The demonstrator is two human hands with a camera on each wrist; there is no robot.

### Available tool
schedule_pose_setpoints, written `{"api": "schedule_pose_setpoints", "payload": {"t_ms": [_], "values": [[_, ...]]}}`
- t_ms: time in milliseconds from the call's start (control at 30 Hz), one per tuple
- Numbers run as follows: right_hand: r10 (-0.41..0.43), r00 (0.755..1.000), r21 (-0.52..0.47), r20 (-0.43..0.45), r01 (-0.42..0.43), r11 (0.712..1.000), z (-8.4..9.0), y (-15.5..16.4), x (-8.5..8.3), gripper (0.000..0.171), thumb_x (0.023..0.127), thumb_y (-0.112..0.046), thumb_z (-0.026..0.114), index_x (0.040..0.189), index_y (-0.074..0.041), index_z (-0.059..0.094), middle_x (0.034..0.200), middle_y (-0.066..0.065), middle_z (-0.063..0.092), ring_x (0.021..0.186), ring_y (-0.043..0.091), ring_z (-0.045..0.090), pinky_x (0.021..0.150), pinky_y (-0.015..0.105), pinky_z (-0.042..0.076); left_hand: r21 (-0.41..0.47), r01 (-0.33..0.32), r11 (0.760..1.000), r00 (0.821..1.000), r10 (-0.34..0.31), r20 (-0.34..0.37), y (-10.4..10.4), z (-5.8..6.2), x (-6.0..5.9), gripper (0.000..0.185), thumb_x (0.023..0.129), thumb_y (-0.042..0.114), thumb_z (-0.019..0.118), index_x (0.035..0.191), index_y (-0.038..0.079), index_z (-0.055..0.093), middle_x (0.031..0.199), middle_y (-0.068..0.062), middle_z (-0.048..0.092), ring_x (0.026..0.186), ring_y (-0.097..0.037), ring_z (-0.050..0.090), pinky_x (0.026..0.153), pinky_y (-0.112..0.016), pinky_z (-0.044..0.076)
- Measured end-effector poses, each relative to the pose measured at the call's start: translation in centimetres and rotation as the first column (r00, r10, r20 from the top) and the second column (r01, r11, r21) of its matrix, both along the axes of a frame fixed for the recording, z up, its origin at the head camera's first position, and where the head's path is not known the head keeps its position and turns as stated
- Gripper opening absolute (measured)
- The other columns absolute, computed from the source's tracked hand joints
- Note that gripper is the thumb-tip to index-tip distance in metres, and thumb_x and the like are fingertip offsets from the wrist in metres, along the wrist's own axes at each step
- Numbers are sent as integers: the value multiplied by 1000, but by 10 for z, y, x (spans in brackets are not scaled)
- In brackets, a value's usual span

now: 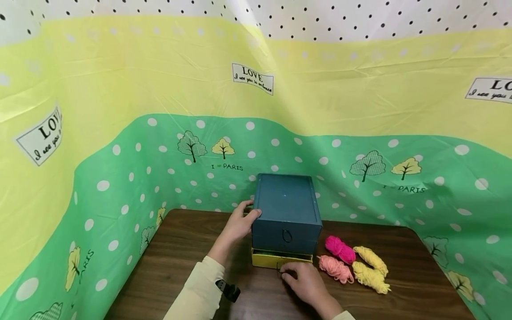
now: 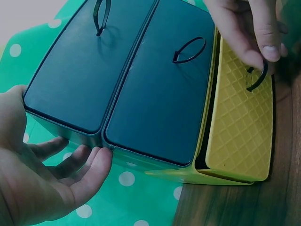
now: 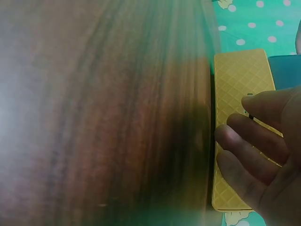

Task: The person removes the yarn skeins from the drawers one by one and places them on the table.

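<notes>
The right hand (image 1: 304, 281), nearest the viewer, has its grip clamped by thumb and finger on the thin black loop pull (image 2: 260, 82) at the front of the yellow quilted-pattern plastic drawer (image 2: 237, 127). This drawer is the lowest of the stack and projects slightly from its housing; the loop likely gives the fingers a purchase. To its right, pink, coral and yellow yarn skeins (image 1: 368, 277) lie near, limiting sideways room. The brown wood-grain counter (image 1: 180, 249) extends well to the left. The left hand (image 1: 240, 222) has its fingers apart against the side of the blue two-drawer plastic unit (image 1: 286, 198), presumably bracing it. Behind the counter's far edge, green dotted fabric (image 1: 120, 191) bounds rearward room.
</notes>
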State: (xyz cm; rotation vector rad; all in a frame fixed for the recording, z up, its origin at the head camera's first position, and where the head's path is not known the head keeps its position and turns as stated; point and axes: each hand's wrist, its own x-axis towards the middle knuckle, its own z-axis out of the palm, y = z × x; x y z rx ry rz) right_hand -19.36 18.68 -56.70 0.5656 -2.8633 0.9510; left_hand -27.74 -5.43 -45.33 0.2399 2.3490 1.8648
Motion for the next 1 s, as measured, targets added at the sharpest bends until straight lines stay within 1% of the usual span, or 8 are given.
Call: {"api": "schedule_pose_setpoints", "payload": {"t_ms": [200,467,800,1000], "values": [[15,999,-33,45,-14,999,0,2,8,9,93,-21,75,99,-26,81,97,-15,76,93,9,72,75,33,58,33,-4,999,1000,4,14,0,2,2,62,103,42,57,156,14,41,142,-19,49,122,-35,57,91,-50,55],[50,993,-75,111,-42,996,0,3,18,9,94,-24,75,99,-26,82,96,-15,76,90,4,71,74,30,57,49,4,999,1000,-5,15,0,1,3,62,103,41,57,156,12,40,141,-20,48,121,-35,57,90,-50,55],[100,985,-79,143,-90,993,3,2,28,7,95,-30,74,97,-29,81,94,-18,75,89,1,70,72,29,56,54,-4,999,1000,3,21,0,-2,0,62,103,41,58,156,13,41,141,-19,48,118,-34,58,89,-49,56],[120,980,-68,160,-110,992,6,6,33,9,95,-30,73,98,-27,81,94,-17,76,91,2,70,74,30,57,65,8,998,1000,-9,25,0,-1,1,64,103,41,59,156,12,40,140,-19,49,116,-32,59,88,-47,56]]}}
